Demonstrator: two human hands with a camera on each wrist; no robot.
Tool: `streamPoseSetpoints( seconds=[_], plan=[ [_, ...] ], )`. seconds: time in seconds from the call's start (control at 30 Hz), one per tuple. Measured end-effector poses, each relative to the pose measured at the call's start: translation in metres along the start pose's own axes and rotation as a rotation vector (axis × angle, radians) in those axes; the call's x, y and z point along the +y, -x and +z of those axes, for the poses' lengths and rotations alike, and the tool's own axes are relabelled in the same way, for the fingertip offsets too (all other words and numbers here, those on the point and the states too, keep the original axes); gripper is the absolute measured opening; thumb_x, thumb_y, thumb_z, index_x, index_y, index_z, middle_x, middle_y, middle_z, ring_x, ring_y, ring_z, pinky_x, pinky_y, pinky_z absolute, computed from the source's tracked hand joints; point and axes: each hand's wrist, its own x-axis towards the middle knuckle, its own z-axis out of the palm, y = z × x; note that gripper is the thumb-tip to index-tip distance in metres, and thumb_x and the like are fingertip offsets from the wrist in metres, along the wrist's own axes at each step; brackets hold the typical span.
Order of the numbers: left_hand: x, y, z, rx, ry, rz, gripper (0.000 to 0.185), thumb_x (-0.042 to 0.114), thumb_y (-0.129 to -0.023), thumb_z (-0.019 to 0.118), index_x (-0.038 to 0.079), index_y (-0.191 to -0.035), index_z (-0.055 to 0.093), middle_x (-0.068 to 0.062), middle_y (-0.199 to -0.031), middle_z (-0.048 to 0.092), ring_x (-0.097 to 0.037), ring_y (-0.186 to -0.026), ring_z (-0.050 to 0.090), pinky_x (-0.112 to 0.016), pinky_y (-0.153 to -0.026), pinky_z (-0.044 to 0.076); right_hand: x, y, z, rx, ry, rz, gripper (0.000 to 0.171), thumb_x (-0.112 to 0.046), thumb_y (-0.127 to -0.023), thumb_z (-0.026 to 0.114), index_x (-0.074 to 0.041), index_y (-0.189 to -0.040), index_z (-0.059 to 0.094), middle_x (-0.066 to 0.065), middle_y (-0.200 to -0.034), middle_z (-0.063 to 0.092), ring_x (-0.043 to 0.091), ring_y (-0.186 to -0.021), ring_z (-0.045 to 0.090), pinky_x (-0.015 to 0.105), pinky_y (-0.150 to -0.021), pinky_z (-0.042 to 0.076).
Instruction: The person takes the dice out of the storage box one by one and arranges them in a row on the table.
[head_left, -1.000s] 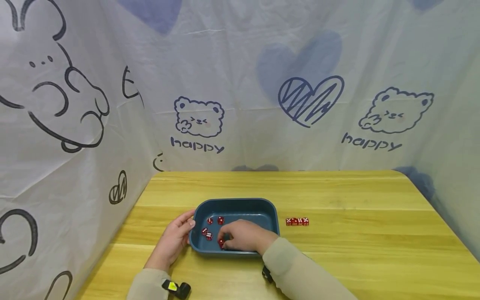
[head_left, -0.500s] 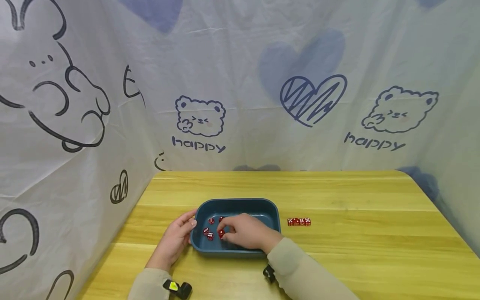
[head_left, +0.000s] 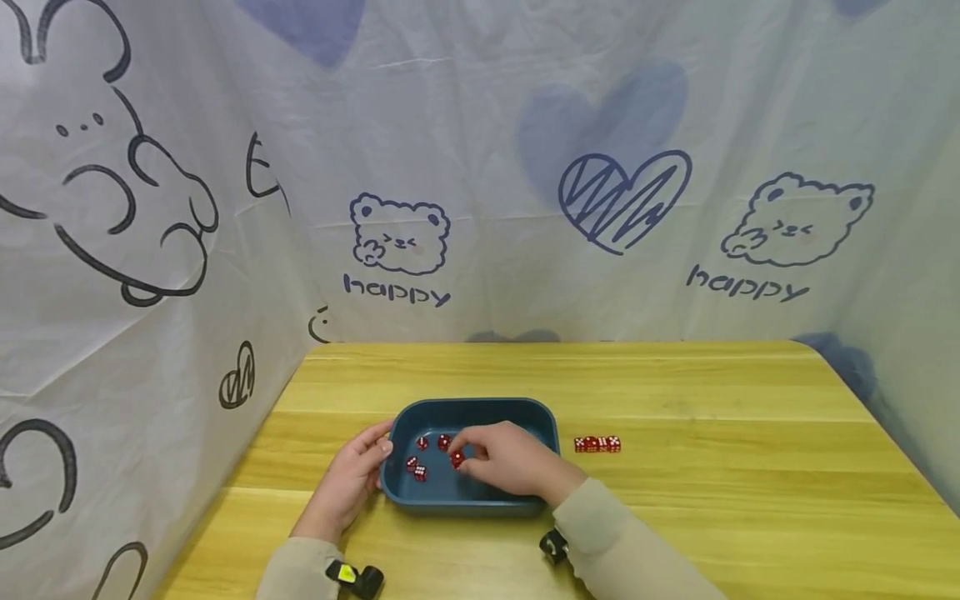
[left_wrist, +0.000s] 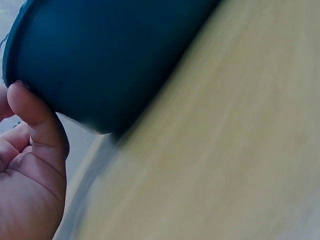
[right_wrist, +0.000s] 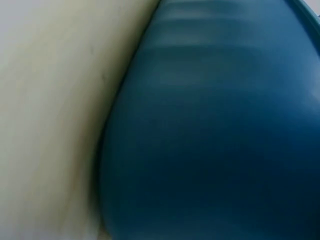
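A dark blue rectangular tray (head_left: 468,505) stands on the wooden table. My left hand (head_left: 348,475) holds its left end; in the left wrist view the thumb (left_wrist: 35,112) lies against the outer wall, right at the rim. Inside the tray, my right hand (head_left: 513,458) pinches a red die (head_left: 457,459) between thumb and forefinger. Several more red dice with white pips lie in the tray's left half, among them one die (head_left: 444,442) just behind the pinched one and another die (head_left: 420,472) nearer the front. The right wrist view shows only the tray's outer wall (right_wrist: 210,125) and table.
To the right of the tray, a straight row of red dice (head_left: 597,444) sits on the table (head_left: 712,500). A white cloth (head_left: 487,292) printed with hearts and bears hangs behind and at both sides. Black wrist cameras are strapped below both sleeves.
My right hand has moved up and to the right inside the tray, bringing the pinched die from near the front wall toward the middle. The left hand has stayed at the tray's end.
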Motion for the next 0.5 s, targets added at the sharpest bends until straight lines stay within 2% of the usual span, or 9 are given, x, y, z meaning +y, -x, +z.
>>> streamPoseSetpoints(
  seconds=[0.17, 0.33, 0.5],
  plan=[
    [-0.001, 0.000, -0.001, -0.002, 0.005, 0.000, 0.044, 0.011, -0.104, 0.056, 0.001, -0.146, 0.049, -0.012, -0.102, 0.055, -0.015, -0.065, 0.051, -0.022, -0.056, 0.046, 0.004, 0.007, -0.006, 0.040, -0.007, -0.010, 0.022, -0.033, -0.098, 0.067, -0.030, -0.119, 0.072, -0.007, -0.063, 0.053, 0.013, -0.052, 0.045, 0.027, -0.054, 0.038],
    [-0.002, 0.000, -0.001, -0.017, 0.006, 0.001, 0.045, 0.012, -0.105, 0.056, 0.001, -0.147, 0.048, -0.013, -0.104, 0.056, -0.015, -0.065, 0.052, -0.022, -0.057, 0.046, 0.007, 0.020, -0.014, 0.117, -0.033, -0.041, 0.020, -0.029, -0.101, 0.064, -0.035, -0.119, 0.070, -0.007, -0.061, 0.051, 0.011, -0.050, 0.041, 0.026, -0.053, 0.038],
    [-0.002, 0.000, -0.001, -0.009, 0.012, 0.004, 0.045, 0.012, -0.105, 0.056, 0.001, -0.147, 0.048, -0.013, -0.104, 0.055, -0.015, -0.066, 0.051, -0.022, -0.057, 0.046, 0.009, 0.034, -0.028, 0.191, -0.057, -0.034, 0.022, -0.028, -0.102, 0.064, -0.034, -0.122, 0.069, -0.007, -0.060, 0.048, 0.010, -0.050, 0.040, 0.027, -0.053, 0.040]
  ],
)
